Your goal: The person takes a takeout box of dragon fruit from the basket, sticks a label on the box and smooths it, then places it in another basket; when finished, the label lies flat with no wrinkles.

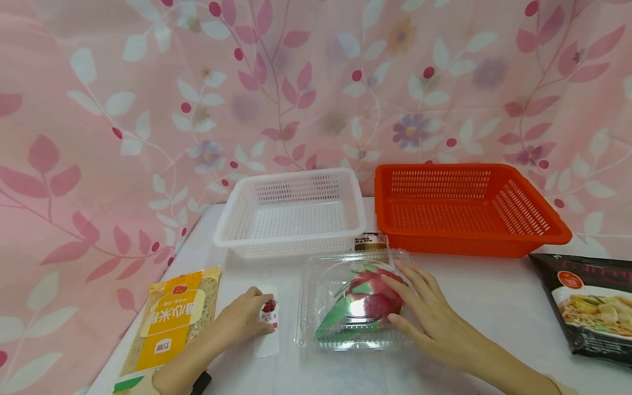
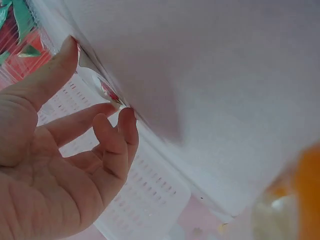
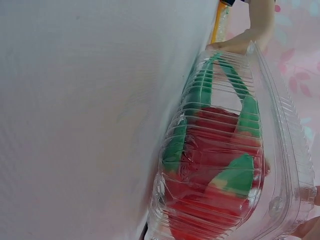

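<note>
In the head view my left hand (image 1: 245, 317) is at a white paper card (image 1: 268, 346) with a red dragon fruit picture. The thumb and fingertips grip the card near the table, as the left wrist view shows; its middle bows up slightly between them. My right hand (image 1: 436, 323) lies spread against the right side of a clear plastic clamshell box (image 1: 308, 307), fingers fairly straight. Inside the box is a red and green dragon fruit (image 1: 372, 299). The right wrist view shows the closed box and the dragon fruit (image 3: 215, 145) through its ribbed wall.
Behind stand a white perforated basket (image 1: 291, 241) and a red one (image 1: 454, 244). A small black-and-gold packet (image 1: 370, 242) sits between them, partly behind the box. At left lies a yellow bag of grain (image 1: 173, 312); at right, a black noodle bag (image 1: 587, 307).
</note>
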`<state>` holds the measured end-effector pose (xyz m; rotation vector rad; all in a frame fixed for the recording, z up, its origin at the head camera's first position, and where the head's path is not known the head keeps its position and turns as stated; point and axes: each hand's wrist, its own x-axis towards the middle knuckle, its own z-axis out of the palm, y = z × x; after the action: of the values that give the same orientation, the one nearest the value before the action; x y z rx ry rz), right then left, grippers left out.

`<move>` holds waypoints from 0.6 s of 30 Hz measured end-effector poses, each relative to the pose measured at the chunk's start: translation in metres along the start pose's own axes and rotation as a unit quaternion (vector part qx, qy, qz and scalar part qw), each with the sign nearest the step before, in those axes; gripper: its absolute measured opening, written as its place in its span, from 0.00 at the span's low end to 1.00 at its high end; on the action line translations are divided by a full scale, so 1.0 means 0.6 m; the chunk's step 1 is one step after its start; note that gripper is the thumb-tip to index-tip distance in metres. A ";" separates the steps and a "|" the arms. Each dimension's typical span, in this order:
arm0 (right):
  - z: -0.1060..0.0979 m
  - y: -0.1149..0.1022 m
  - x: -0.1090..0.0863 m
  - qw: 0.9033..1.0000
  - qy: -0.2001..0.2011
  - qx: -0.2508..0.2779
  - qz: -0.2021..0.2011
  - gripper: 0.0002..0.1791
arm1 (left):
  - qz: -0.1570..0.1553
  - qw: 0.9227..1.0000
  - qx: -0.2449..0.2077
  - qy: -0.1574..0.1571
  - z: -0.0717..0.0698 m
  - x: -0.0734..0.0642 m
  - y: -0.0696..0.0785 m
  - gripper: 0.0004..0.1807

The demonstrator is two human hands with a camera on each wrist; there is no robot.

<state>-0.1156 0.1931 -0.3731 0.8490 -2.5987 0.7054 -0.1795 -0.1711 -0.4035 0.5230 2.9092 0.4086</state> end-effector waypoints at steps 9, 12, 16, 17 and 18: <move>0.005 0.001 -0.001 1.000 -0.002 -0.003 0.000 0.36 | 0.007 1.000 -0.004 -0.005 0.006 0.005 -0.007 0.39; 0.006 0.001 -0.001 1.000 -0.002 -0.004 -0.001 0.37 | 0.008 1.000 -0.004 -0.010 0.006 0.005 -0.007 0.40; 0.007 0.000 0.000 1.000 -0.003 -0.002 -0.004 0.38 | -0.007 1.000 -0.006 -0.012 0.004 0.004 -0.003 0.41; 0.007 0.000 0.000 1.000 -0.003 -0.001 -0.005 0.38 | -0.010 1.000 -0.006 -0.009 0.004 0.003 -0.003 0.40; 0.007 0.000 0.000 1.000 -0.003 0.001 -0.005 0.38 | -0.015 1.000 -0.008 -0.007 0.004 0.003 -0.001 0.40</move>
<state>-0.1160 0.1906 -0.3768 0.8642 -2.5981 0.7028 -0.1808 -0.1708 -0.4063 0.4784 2.8943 0.4218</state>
